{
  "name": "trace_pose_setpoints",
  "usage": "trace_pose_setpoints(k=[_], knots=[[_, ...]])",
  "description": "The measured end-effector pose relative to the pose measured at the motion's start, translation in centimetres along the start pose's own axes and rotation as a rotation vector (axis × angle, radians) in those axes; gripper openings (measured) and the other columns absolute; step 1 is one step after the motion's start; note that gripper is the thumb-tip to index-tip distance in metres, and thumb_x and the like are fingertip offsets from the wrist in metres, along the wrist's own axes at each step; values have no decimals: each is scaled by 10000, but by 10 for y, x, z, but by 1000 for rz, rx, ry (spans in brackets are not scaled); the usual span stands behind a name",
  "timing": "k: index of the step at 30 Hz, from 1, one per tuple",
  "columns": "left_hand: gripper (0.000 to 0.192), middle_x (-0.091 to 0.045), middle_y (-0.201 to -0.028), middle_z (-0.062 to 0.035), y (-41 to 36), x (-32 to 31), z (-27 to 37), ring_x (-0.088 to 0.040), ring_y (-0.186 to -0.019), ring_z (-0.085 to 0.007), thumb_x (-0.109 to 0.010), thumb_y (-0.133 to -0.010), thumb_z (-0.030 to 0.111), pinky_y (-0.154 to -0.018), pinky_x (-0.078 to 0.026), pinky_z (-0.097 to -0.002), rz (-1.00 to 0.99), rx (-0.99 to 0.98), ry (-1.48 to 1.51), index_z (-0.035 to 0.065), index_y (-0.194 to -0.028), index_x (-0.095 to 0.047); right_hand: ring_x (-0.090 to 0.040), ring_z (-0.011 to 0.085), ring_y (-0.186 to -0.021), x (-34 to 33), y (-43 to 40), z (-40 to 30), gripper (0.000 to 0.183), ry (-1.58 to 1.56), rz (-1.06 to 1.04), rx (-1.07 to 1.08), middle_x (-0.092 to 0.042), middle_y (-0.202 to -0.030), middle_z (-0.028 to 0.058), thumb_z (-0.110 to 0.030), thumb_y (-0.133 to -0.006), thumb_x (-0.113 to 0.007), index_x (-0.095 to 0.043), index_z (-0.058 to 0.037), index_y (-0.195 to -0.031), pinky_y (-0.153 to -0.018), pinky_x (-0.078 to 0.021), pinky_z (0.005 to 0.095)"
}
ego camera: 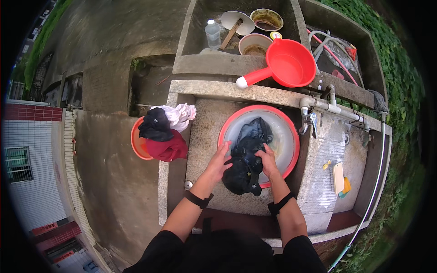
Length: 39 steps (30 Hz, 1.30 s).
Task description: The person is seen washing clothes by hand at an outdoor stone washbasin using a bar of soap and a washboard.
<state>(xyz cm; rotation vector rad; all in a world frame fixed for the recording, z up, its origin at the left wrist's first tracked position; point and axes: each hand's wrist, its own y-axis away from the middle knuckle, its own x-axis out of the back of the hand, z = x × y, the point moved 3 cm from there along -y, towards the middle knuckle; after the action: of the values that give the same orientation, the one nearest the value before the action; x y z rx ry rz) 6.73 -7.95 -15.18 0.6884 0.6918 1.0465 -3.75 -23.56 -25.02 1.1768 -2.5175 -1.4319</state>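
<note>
A wet black garment (243, 170) lies bunched in a red-rimmed basin (224, 131) and hangs over its near rim. Some of its fabric sits in cloudy water inside the basin. At the garment's left edge is my left hand (219, 164), fingers spread, with the thumb side against the cloth. My right hand (268, 161) has its fingers curled on the right side of the garment. The basin stands in a stone-rimmed sink compartment (205, 136).
Left, an orange bucket (136, 145) carries white, black and dark red clothes (167, 146). A red dipper (290, 63) rests on the back ledge. At right are a tap (309, 123), a ribbed washboard slab (317, 184), a brush (338, 177) and a hose (377, 170).
</note>
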Motion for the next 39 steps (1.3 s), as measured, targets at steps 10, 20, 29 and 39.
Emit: trace_pose_setpoints(k=[10,20,29,39], knots=[[274,-636,-985,-72,3,-37,20,-618,-883,-186,-593,-842,325,-780,-501,-308,-646,-635,-672,92,-983,-621,-605,225,-787,-113,114,-69,341,562,-294,732,-606,-840,137,-112,-670,-729,-561,-23,-954,-715,-476,340],[204,-630,-929,-52,83,-58,87,-621,-803,-112,-481,-946,196,-717,-512,-255,-307,-4,75,25,-1014,-569,-589,135,-684,-31,98,-125,207,457,346,873,-623,-740,88,-48,-688,-649,-547,0,-862,-643,-470,271],[261,-564,-1074,-68,55,-74,74,-546,-1001,-128,-543,-921,163,-865,-435,-270,-389,-316,-95,40,-1149,-510,-540,123,-677,-11,111,-135,169,603,163,647,-555,-705,48,-20,-669,-585,-551,-20,-834,-648,-443,256],[805,6,-1515,-216,-65,-52,-57,7,-1405,-367,-605,-831,294,-1087,-77,-566,94,-424,-1520,178,-1474,-136,-146,421,-1365,-21,16,-32,936,1795,220,286,5,-1529,151,-467,-712,-697,-154,-323,-1461,-980,-245,670]])
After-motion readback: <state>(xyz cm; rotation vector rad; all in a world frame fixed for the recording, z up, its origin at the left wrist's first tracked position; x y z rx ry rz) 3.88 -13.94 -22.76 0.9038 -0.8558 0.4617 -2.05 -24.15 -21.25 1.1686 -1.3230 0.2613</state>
